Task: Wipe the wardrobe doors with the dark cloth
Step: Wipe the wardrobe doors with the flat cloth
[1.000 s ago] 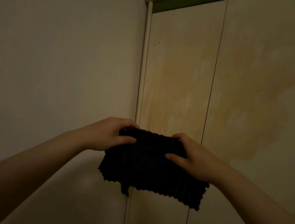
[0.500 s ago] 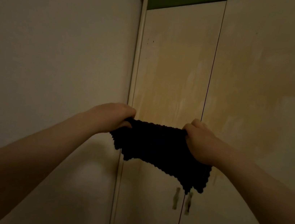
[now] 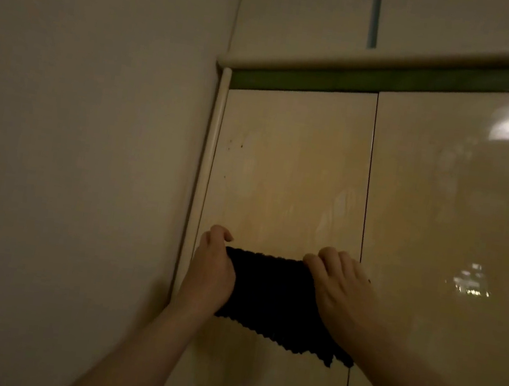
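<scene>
The dark cloth [image 3: 277, 297] stretches sideways between the left hand [image 3: 211, 271] and right hand [image 3: 342, 292], both gripping it, against the left wardrobe door [image 3: 289, 171].

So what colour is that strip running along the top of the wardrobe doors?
Dull green; the strip shows in the head view, just under the pale rounded rail.

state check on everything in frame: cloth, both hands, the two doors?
dark cloth: stretched flat between both hands, in front of the left door
left hand: grips the cloth's left edge
right hand: grips the cloth's right edge
left door: closed, smeared
right door: closed, glossy, light glare
</scene>
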`<state>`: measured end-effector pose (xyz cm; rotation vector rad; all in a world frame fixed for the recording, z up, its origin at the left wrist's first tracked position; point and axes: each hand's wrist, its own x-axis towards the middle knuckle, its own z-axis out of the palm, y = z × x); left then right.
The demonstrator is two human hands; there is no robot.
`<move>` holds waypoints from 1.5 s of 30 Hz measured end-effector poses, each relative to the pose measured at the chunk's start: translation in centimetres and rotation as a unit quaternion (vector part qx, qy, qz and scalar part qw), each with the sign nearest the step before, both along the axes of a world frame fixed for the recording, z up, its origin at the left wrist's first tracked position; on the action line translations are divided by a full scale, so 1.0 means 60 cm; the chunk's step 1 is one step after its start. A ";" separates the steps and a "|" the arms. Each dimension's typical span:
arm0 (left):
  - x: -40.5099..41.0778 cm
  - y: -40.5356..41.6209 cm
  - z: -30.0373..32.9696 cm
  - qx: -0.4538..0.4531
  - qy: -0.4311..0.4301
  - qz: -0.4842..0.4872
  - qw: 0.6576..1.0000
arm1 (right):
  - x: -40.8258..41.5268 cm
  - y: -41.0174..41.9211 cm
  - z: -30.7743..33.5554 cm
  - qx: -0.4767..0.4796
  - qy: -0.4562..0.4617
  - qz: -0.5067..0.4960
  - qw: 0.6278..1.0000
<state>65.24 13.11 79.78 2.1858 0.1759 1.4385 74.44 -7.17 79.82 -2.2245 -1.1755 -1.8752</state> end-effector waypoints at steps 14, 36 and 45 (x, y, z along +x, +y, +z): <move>0.228 0.223 0.190 0.171 -0.085 0.080 0.978 | 0.221 0.192 0.189 0.024 -0.132 -0.056 0.989; 0.311 0.315 0.278 0.315 -0.199 0.171 0.912 | 0.299 0.261 0.312 0.039 -0.224 -0.015 0.974; 0.294 0.302 0.258 0.466 -0.068 0.365 0.803 | 0.290 0.265 0.302 0.062 -0.250 -0.076 0.963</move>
